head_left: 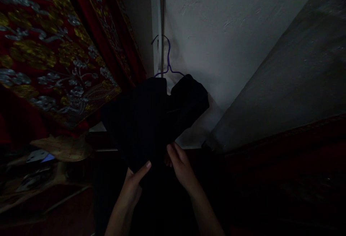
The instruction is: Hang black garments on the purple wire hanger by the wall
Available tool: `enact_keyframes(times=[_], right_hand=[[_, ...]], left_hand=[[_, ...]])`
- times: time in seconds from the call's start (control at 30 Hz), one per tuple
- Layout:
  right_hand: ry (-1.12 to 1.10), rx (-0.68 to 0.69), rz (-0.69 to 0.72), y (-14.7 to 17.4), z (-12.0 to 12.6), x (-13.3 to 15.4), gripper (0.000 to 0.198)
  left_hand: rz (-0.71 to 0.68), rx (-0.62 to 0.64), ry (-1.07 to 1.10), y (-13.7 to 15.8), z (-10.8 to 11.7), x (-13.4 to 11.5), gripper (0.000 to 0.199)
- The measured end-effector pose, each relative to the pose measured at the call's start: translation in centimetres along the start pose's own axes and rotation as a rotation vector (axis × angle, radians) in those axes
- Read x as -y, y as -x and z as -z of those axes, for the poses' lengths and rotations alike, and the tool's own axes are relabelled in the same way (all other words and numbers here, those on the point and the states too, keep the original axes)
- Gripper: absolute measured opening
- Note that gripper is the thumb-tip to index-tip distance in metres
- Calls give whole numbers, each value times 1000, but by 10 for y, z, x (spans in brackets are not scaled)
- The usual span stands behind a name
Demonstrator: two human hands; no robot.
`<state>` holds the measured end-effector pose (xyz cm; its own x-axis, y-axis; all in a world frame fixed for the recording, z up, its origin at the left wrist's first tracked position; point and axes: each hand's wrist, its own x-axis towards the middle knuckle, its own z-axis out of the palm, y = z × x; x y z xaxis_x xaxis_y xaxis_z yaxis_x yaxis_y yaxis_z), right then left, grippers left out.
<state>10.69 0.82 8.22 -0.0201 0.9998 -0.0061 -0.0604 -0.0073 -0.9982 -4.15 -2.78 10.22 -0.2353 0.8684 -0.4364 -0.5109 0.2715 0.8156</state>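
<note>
A dark garment (143, 113) hangs on a thin purple wire hanger (169, 57); its exact kind is lost in the dim light. The hanger's hook sits at a narrow pale vertical strip by the wall. At the garment's lower left edge, my left hand (134, 182) is closed on the cloth, thumb on top and the other fingers mostly hidden behind. My right hand (180, 162) grips the garment's lower right part, its fingertips curled at the dark fabric. Between the two hands the cloth is almost black, so its folds cannot be made out.
A red curtain (43, 48) with gold and silver floral embroidery hangs at the left. Behind the garment is a pale wall (216, 30). Low at the left stands a shelf (48, 185) with blurred items on it. A greyish slanted surface (292, 73) fills the right side.
</note>
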Motion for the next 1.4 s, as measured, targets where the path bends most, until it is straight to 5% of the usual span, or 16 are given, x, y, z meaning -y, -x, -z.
enact_keyframes(times=[0.17, 0.23, 0.33, 0.43, 0.57, 0.7, 0.87, 1.07, 1.2, 1.3, 1.4], right_hand=[[-37, -4, 83, 2, 1, 15, 38], [-68, -47, 56, 7, 6, 11, 39], [-88, -60, 9, 14, 9, 3, 42], [-93, -5, -11, 17, 5, -1, 44], [-140, 60, -85, 18, -1, 5, 46], [-198, 49, -150, 18, 1, 14, 48], [-263, -15, -176, -13, 10, 41, 37], [-295, -29, 120, -85, 26, 130, 23], [-238, 38, 219, -92, 22, 160, 24], [-163, 60, 244, -78, 14, 152, 26], [-100, 46, 302, -64, 9, 143, 26]], left_hand=[[-66, -6, -51, -16, 10, 6, 57], [-308, -155, -132, -30, 13, 11, 62], [-852, -434, -404, -45, 16, 27, 76], [-1093, -306, -683, -48, 13, 48, 67], [-988, 228, -758, -42, 0, 64, 26], [-782, 407, -734, -37, -10, 50, 15], [-771, 445, -818, -37, -13, 35, 12], [-733, 504, -918, -57, -13, 45, 13], [-751, 554, -982, -64, -23, 26, 12], [-937, 530, -906, -56, -44, -18, 15], [-1281, 353, -771, -42, -72, -75, 34]])
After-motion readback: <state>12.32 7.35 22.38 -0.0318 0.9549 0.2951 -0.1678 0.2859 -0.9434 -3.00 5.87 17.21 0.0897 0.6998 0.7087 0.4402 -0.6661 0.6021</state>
